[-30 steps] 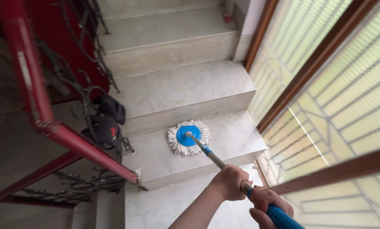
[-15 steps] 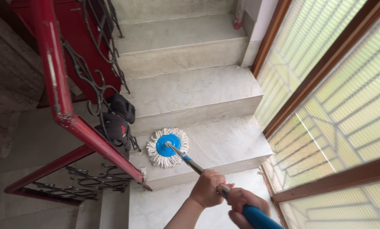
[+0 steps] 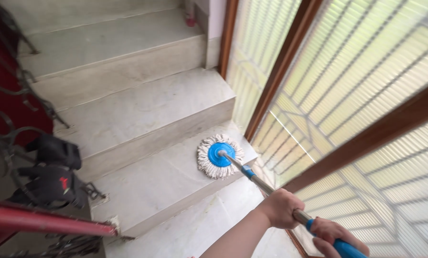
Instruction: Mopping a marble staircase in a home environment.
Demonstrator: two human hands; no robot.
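your left hand [image 3: 282, 208] is wrapped round the bare metal part of the mop pole [image 3: 266, 186], fingers curled tight on it. your right hand [image 3: 336, 234] sits behind it on the blue grip [image 3: 348, 248], fingers closed round that; it's cut by the frame edge, so i can't tell the thumb position for sure.

key relation: the mop head [image 3: 219, 155] lies ahead of your fingers and down to their left, at the far end of the pole. the pole's long axis runs diagonally from your right hand, through your left, straight to the blue disc [image 3: 218, 154] at the centre of the white strands. left hand is the nearer one to the head; right hand is the rear one.

the head lies flat on the marble step [image 3: 166, 177], out near that step's window-side end, close to the front edge and just beside the wooden window frame [image 3: 266, 86]. the step riser [image 3: 161, 134] is beyond it, away from your fingers. black shoes [image 3: 51, 172] by the red railing [image 3: 42, 222] are well apart, far to the left of the fingers.

vs the earlier frames: half a second ago the head was over by the shoes and railing; now it's swept across to the window side. both hands keep the same grip order on the pole. view has swung right too, more window, less railing.
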